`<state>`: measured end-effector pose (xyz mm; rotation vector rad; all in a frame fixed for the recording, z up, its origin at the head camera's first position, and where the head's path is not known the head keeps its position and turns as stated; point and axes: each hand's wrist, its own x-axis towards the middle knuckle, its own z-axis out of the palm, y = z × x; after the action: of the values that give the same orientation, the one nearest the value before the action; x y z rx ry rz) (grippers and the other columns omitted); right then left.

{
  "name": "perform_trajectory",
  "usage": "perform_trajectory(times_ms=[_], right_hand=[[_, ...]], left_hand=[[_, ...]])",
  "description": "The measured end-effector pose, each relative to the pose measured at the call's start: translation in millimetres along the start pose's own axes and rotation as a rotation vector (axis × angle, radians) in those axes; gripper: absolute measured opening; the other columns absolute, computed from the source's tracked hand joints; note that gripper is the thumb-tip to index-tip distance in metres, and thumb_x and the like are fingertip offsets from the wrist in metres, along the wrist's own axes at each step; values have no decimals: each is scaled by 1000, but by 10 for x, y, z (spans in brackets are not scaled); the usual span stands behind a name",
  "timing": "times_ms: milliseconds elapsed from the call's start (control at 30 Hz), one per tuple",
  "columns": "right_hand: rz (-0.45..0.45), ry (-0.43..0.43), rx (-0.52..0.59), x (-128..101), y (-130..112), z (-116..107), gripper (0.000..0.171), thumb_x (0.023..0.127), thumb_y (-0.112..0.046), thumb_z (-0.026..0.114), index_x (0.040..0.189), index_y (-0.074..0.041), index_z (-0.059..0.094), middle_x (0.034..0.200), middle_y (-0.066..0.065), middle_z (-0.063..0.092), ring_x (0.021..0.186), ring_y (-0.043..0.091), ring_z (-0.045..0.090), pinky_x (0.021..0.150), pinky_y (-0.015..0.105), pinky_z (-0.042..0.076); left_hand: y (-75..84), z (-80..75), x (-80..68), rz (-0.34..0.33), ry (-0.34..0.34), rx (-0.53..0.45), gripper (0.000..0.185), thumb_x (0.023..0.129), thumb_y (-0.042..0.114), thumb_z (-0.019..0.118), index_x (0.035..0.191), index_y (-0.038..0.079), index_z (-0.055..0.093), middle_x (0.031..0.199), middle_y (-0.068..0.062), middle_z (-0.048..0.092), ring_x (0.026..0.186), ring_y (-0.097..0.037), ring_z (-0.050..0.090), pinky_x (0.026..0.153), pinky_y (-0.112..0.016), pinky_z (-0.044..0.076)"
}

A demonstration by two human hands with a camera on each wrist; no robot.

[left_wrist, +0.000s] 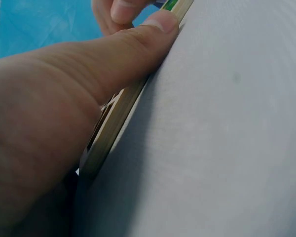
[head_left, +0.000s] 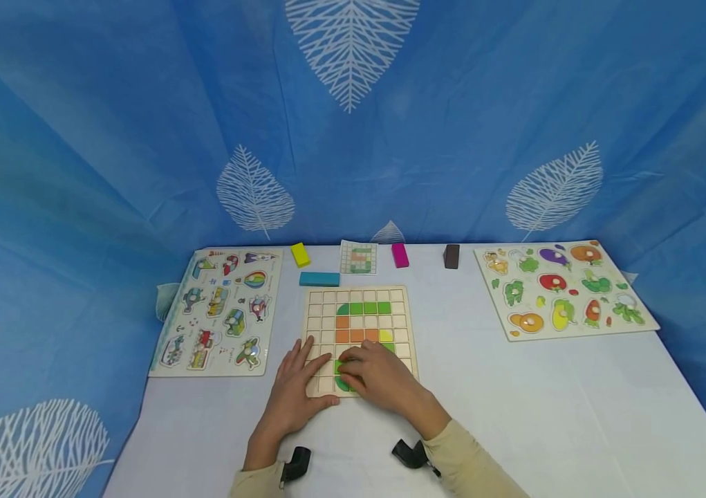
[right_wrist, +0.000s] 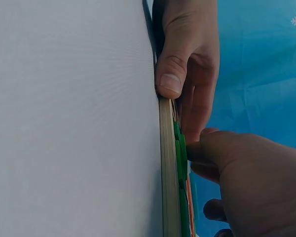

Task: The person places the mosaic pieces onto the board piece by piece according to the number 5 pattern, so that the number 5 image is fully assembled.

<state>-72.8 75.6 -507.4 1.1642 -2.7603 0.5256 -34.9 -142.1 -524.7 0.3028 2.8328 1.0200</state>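
Note:
A wooden grid board [head_left: 313, 321] lies on the table, with green, orange and yellow tiles in some of its squares. Spread over its lower left corner, my left hand [head_left: 293, 394] rests with fingers on the squares and its thumb [left_wrist: 160, 24] at the front edge. My right hand [head_left: 384, 377] reaches over the lower middle and covers several squares. Its thumb and index finger pinch a green square tile [head_left: 337, 367], which stands a little proud of its neighbours in the right wrist view. Just below it, a rounded green tile [head_left: 343, 383] sits on the board.
Behind the board are a pattern card [head_left: 359, 257], a teal block [head_left: 319, 279], a yellow block [head_left: 300, 254], a magenta block [head_left: 400, 255] and a dark block [head_left: 451, 256]. A vehicle puzzle [head_left: 216, 311] lies left, a vegetable puzzle [head_left: 567, 290] right.

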Motion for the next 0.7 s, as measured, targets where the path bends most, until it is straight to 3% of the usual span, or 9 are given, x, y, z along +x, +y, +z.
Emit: perform_trajectory(times_ms=[367, 700], right_hand=[[-47, -18, -59, -81, -4, -18, 31, 102, -41, 61, 124, -25, 75, 130, -13, 71, 88, 9, 52, 76, 26, 44], [-46, -82, -146, -160, -39, -39, 39, 104, -43, 55, 138, -27, 66, 143, -14, 62, 95, 10, 51, 77, 30, 41]], left_hand=[[21, -14, 7, -1, -1, -4, 82, 74, 45, 89, 145, 20, 58, 170, -12, 24, 158, -40, 15, 125, -64, 17], [48, -26, 2, -13, -7, -10, 81, 73, 44, 89, 144, 19, 59, 170, -13, 25, 158, -41, 15, 125, -64, 17]])
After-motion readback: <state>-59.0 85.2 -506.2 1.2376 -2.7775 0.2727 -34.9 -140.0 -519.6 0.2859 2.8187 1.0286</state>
